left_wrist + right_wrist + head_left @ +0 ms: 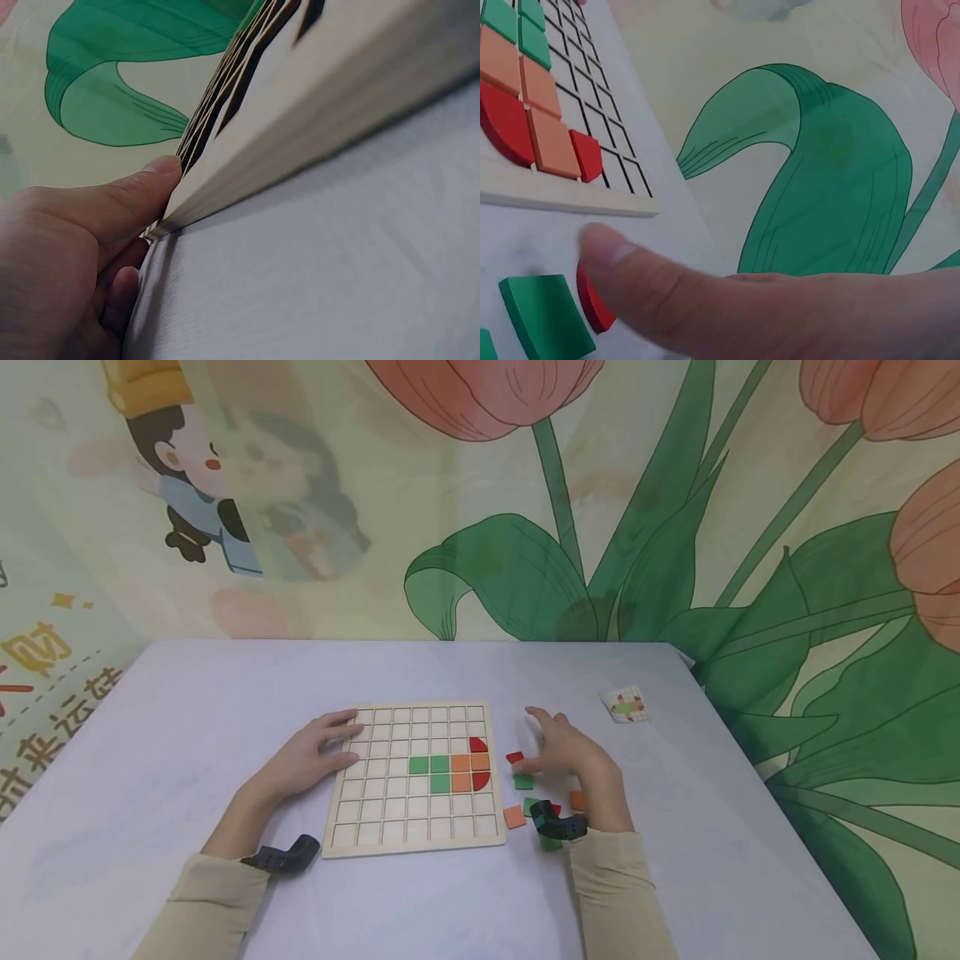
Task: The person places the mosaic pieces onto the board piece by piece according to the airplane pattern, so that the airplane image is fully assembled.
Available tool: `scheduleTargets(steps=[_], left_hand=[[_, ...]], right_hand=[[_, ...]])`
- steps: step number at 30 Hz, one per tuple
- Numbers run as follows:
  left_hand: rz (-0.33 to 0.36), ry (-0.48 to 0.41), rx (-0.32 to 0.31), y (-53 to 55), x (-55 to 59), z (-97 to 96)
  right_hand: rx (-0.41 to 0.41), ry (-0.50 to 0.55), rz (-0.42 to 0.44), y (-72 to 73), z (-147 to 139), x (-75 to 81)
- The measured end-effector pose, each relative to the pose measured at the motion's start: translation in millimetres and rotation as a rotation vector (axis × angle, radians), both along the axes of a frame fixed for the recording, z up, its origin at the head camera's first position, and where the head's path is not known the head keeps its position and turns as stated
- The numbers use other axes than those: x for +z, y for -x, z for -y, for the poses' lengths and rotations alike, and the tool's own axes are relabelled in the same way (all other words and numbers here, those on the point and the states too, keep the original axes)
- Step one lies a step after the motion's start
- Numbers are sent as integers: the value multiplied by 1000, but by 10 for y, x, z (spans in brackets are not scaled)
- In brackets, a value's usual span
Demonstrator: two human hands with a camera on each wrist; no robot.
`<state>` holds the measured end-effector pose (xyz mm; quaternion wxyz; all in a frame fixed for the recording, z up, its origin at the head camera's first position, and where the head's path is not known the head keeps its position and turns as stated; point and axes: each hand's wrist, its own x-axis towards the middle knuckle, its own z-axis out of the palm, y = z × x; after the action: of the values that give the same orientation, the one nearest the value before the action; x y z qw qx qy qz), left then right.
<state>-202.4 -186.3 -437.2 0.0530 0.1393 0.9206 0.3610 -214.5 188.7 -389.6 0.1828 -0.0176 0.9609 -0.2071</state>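
A pale wooden grid board (382,789) lies on the table. Its right side carries green squares (418,765), orange squares (460,782) and two red rounded pieces (480,782). My left hand (315,747) rests along the board's left edge, fingers spread; in the left wrist view the thumb (146,191) touches the rim. To the right of the board, my right hand (573,752) hovers with fingers apart and nothing visibly held. Its thumb (641,281) is over a loose red piece (514,757), partly covering it; contact cannot be told. A green square (547,315) lies beside that piece.
More loose pieces lie near my right wrist, including an orange square (514,817) and a green piece (551,843), some partly hidden by the wrist strap. A small patterned card (626,704) is at the far right of the white-covered table (247,685). A printed backdrop stands behind.
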Motion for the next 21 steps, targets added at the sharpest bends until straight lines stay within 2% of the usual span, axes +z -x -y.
scheduleTargets(steps=[6, 11, 15, 21], left_hand=[[-3, -7, -8, -1, 5, 10], [-4, -9, -12, 18, -15, 10], [-11, 3, -11, 24, -16, 8], [-10, 8, -11, 17, -7, 15]], right_hand=[[21, -106, 44, -27, 4, -78], [40, -122, 52, -26, -102, -112], [10, -87, 52, -21, -245, -131], [-30, 12, -6, 20, -366, -170]])
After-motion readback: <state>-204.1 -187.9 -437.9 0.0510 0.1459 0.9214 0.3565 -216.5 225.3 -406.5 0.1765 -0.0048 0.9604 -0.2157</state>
